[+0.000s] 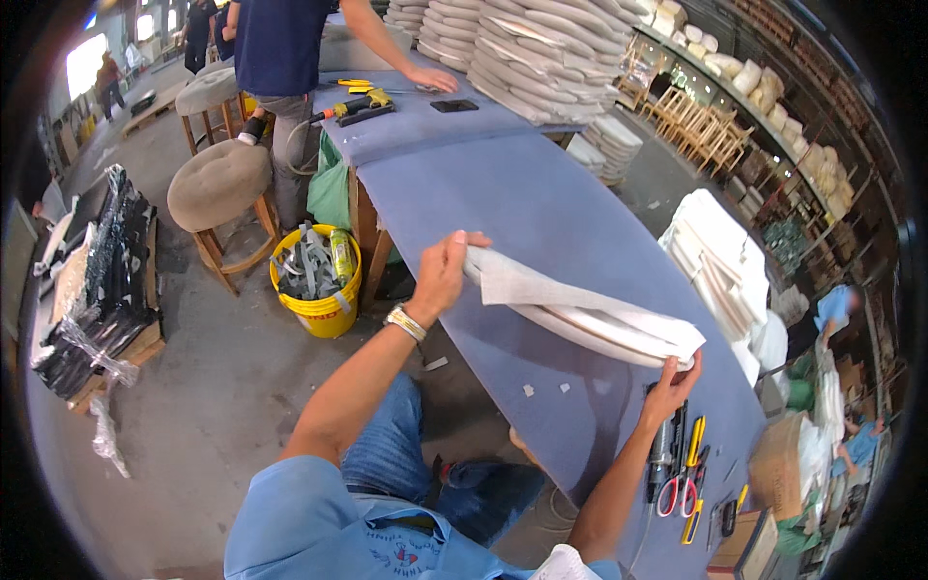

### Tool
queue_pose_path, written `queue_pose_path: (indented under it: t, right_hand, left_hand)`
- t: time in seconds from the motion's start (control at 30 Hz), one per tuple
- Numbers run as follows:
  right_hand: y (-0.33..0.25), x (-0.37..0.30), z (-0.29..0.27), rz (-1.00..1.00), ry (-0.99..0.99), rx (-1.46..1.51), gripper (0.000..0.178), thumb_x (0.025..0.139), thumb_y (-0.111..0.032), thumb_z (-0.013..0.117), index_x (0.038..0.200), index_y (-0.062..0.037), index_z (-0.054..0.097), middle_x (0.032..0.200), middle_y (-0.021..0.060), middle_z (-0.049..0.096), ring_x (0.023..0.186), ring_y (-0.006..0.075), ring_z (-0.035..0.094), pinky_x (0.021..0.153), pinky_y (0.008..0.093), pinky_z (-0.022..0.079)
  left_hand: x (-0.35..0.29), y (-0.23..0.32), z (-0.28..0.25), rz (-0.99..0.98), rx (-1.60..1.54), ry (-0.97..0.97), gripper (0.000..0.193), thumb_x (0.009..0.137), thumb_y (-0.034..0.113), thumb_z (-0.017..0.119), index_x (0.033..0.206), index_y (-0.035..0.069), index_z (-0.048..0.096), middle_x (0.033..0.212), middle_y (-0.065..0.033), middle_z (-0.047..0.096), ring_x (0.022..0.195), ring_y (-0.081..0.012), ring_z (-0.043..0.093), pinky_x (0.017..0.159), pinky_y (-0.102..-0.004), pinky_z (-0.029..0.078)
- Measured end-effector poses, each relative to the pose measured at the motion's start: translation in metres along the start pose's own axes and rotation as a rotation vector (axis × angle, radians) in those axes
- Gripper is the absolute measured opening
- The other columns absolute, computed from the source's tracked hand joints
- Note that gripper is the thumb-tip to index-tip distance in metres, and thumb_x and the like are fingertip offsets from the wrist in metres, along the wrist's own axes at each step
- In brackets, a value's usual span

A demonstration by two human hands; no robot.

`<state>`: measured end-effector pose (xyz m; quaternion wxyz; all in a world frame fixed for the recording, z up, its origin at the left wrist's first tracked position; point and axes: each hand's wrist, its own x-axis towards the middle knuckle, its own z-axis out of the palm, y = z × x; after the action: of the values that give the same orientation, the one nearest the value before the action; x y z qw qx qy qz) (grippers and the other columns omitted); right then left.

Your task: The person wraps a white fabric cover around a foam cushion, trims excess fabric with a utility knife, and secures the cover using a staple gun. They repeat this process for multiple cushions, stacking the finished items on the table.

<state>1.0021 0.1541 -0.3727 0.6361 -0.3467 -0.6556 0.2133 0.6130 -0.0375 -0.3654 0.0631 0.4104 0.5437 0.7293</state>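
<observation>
A long, curved, padded panel [599,333] in pale fabric is held above the blue-grey worktable [522,208], with a loose flap of cloth lying along its upper side. My left hand [445,275] grips its far left end, fingers closed round the edge. At the near right end, my right hand [669,389] pinches the panel's corner. Beside my right forearm lie red-handled scissors [677,496], a yellow cutter knife [696,442] and a dark cylindrical tool [661,452]. Small white scraps dot the tabletop below the panel.
A yellow bucket [324,314] of scraps stands left of the table, near padded stools [220,182]. Across the table, a co-worker [278,48] rests a hand near a yellow staple gun [362,103]. Stacked grey cushions [546,58] rise behind; white pieces [713,256] are piled right.
</observation>
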Motion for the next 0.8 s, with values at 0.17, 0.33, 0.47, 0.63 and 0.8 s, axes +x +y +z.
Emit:
queue_pose_path:
  t: [0.17,0.33,0.47,0.63,0.8]
  right_hand:
    - [-0.104,0.004,0.04,-0.431,-0.116,-0.39,0.064,0.089,-0.015,0.075,0.146,0.0004,0.051,0.153,0.0233,0.048,0.143,0.0383,0.045,0.12,0.0475,0.031]
    - [-0.185,-0.007,0.152,-0.756,-0.724,-0.331,0.055,0.088,-0.023,0.077,0.14,-0.0138,0.061,0.15,0.016,0.053,0.135,0.0373,0.052,0.114,0.0503,0.039]
    - [-0.189,0.001,0.201,-0.68,-0.919,-0.26,0.03,0.091,-0.026,0.074,0.118,-0.0124,0.072,0.119,0.0109,0.072,0.107,0.0322,0.067,0.091,0.0457,0.052]
    - [-0.2,0.013,0.244,-0.543,-0.911,-0.353,0.025,0.096,-0.033,0.069,0.092,-0.0085,0.072,0.08,0.0129,0.069,0.072,0.0347,0.066,0.064,0.0464,0.048]
    - [-0.191,0.026,0.267,-0.343,-1.036,-0.367,0.033,0.098,-0.036,0.067,0.087,-0.005,0.071,0.073,0.0159,0.065,0.062,0.0359,0.059,0.059,0.0438,0.044]
  left_hand:
    - [0.02,0.001,0.009,0.078,0.079,0.09,0.058,0.11,0.033,0.029,0.092,0.0,0.074,0.078,-0.0171,0.068,0.07,-0.0261,0.066,0.072,-0.0384,0.053]
    - [0.024,-0.004,0.004,-0.006,0.061,0.095,0.057,0.109,0.031,0.029,0.089,0.001,0.074,0.069,-0.0169,0.066,0.062,-0.0329,0.065,0.067,-0.0431,0.053]
    - [0.036,-0.016,0.002,0.024,0.121,0.028,0.061,0.112,0.033,0.027,0.093,-0.002,0.073,0.068,-0.0107,0.068,0.059,-0.0193,0.065,0.061,-0.0331,0.054]
    - [0.038,-0.015,-0.006,-0.011,0.144,0.027,0.061,0.112,0.032,0.027,0.093,-0.001,0.074,0.063,-0.0107,0.063,0.054,-0.0189,0.061,0.058,-0.0341,0.051]
    - [0.04,-0.016,-0.007,-0.007,0.13,0.046,0.062,0.112,0.033,0.026,0.096,-0.001,0.075,0.064,-0.0124,0.064,0.057,-0.0223,0.062,0.061,-0.0379,0.051]
